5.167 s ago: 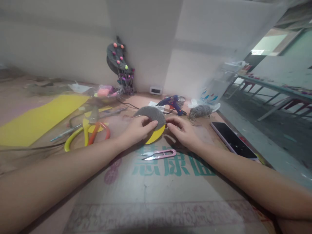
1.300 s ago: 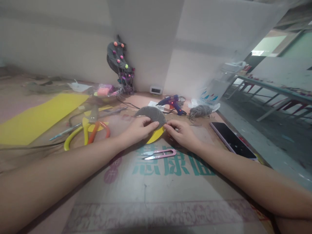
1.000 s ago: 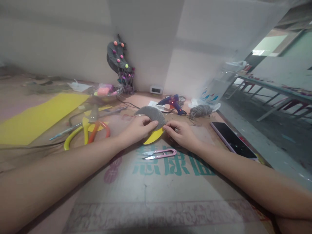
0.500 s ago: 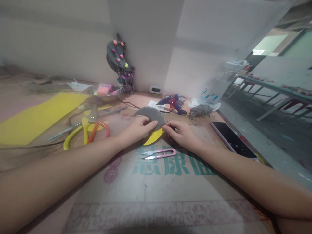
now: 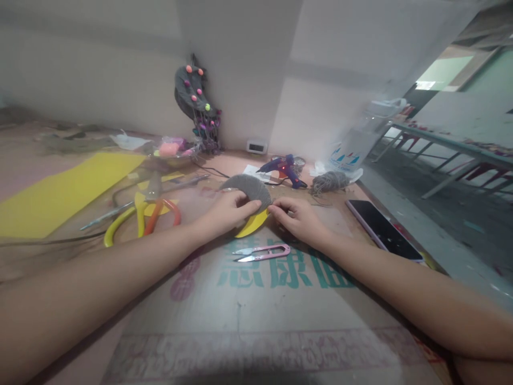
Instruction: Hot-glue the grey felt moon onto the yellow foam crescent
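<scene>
A crescent wrapped in grey yarn along most of its length ends in a bare yellow tip. My left hand is closed on it, the thumb lying over the grey wrapping and the other fingers partly hidden. At the right edge, where grey meets yellow, my right hand pinches with thumb and forefinger; what lies between those fingertips is too small to make out. Pink-handled thread snips lie on the cardboard just below both hands, their blades pointing left.
Behind the hands are a glue gun with a red light and a ball of grey yarn. A phone lies at right. Scissors with yellow and orange handles and yellow card lie at left. A decorated grey crescent hangs against the wall.
The crescent has tilted very slightly under my left hand, whose thumb has shifted a touch to the right. My right hand keeps its pinch in the same place.
</scene>
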A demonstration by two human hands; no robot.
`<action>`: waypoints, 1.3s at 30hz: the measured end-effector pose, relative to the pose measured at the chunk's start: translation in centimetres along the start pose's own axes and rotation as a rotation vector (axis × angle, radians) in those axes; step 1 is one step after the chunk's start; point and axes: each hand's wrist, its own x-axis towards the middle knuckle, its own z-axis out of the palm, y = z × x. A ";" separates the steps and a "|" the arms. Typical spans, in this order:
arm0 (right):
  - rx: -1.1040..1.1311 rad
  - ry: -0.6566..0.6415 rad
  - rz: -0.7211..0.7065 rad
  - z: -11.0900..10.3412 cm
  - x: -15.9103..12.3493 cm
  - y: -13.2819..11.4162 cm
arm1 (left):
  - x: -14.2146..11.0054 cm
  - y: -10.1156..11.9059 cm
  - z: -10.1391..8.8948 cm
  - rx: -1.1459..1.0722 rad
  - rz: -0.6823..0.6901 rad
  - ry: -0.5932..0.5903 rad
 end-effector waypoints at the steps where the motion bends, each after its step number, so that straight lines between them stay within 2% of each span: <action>1: -0.001 -0.001 -0.003 0.0 0.0 0.0 | 0.0 -0.1 0.0 0.021 0.013 0.005; 10: -0.020 -0.009 -0.044 0.1 0.0 0.2 | 0.1 0.0 0.0 0.042 0.031 -0.006; 16: -0.012 -0.002 -0.036 0.0 -0.1 0.2 | -0.3 0.5 -0.1 -0.152 -0.079 -0.024; 19: -0.013 -0.005 -0.042 0.0 -0.1 0.2 | -0.4 0.6 -0.1 -0.218 -0.078 -0.031; 28: -0.014 -0.005 -0.043 0.0 -0.1 0.1 | 0.0 0.3 -0.1 0.034 -0.016 0.005; 39: 0.006 -0.023 -0.034 0.0 0.0 0.0 | 0.3 -0.3 0.0 -0.022 -0.021 0.003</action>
